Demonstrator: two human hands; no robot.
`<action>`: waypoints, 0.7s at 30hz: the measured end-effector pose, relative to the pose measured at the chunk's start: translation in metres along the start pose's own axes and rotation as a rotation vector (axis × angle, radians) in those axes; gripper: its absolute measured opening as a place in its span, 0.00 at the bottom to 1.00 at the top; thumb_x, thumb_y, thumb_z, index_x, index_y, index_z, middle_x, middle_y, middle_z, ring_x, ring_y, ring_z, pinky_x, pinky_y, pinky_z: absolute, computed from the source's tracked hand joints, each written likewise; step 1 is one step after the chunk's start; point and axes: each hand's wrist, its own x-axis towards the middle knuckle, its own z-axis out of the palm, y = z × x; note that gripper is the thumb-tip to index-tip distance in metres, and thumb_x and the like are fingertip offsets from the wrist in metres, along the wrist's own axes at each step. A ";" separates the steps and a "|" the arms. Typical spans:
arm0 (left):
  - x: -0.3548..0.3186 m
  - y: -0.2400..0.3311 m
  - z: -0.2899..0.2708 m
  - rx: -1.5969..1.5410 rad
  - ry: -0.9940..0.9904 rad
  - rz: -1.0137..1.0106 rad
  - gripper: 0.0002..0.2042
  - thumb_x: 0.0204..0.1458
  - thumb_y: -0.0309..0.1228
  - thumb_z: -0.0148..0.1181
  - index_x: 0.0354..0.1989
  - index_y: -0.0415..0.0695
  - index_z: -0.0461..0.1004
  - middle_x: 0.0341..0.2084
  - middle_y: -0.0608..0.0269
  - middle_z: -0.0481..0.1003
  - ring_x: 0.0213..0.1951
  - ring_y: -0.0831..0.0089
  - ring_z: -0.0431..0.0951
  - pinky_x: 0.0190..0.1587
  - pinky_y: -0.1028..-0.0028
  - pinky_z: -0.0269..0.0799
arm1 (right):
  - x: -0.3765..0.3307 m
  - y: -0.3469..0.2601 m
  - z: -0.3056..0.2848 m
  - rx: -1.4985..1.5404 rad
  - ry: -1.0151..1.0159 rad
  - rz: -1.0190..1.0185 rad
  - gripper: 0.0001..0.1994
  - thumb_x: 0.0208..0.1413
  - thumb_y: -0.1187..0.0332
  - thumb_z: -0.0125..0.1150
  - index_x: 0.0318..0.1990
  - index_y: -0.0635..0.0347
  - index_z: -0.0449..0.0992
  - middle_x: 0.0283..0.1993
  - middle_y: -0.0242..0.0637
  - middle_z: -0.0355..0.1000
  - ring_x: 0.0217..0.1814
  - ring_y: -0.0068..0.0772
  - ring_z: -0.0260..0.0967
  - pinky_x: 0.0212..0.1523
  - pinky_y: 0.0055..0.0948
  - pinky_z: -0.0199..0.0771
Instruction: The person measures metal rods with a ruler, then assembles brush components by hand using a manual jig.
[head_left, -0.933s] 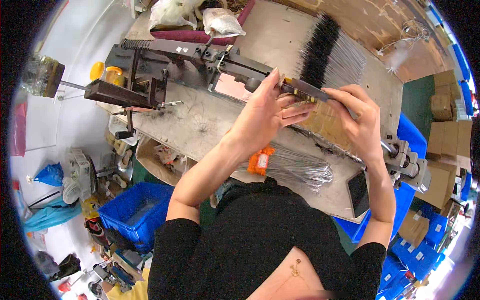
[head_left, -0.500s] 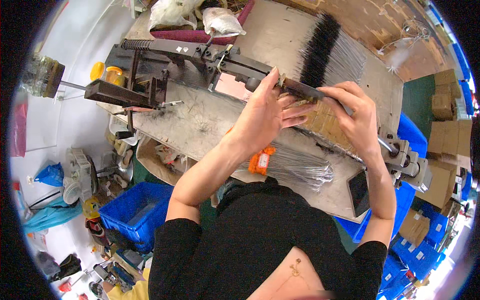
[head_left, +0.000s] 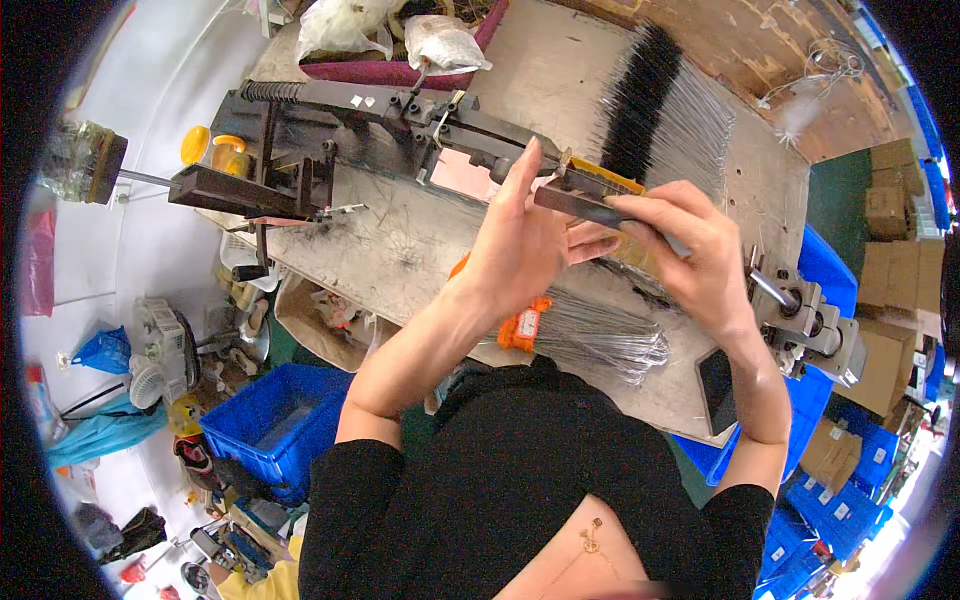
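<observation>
My right hand [head_left: 690, 250] is closed on the end of a dark flat bar [head_left: 578, 204], which points left across the bench. Beside the bar's left end, my left hand [head_left: 525, 235] is open, thumb raised and fingers stretched out partly behind the bar. Whether its fingers touch the bar, I cannot tell. Just beyond the bar runs a yellow-edged strip [head_left: 605, 176] at the right end of a long dark metal bench fixture [head_left: 385, 115]. Below my hands lies a bundle of thin metal wires [head_left: 610, 335] with an orange wrap [head_left: 522, 325] at its left end.
A row of black-bristled wire brushes [head_left: 640, 105] lies at the back of the bench [head_left: 545, 50]. White bags [head_left: 445, 45] sit in a maroon tray at the back left. A phone [head_left: 717, 388] rests near the right edge, close to a metal clamp-like part [head_left: 820, 335]. Blue crates [head_left: 275, 420] stand below.
The dark bar has come toward me and left, away from the fixture, uncovering the yellow-edged strip. My right hand has moved with it; my left hand has shifted slightly.
</observation>
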 end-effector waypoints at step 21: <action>0.000 0.003 0.009 0.027 0.023 0.022 0.32 0.60 0.58 0.39 0.62 0.42 0.58 0.55 0.53 0.67 0.56 0.59 0.71 0.61 0.64 0.60 | -0.002 0.013 -0.014 -0.017 0.078 0.095 0.11 0.48 0.79 0.60 0.41 0.62 0.78 0.37 0.42 0.73 0.41 0.42 0.73 0.41 0.33 0.73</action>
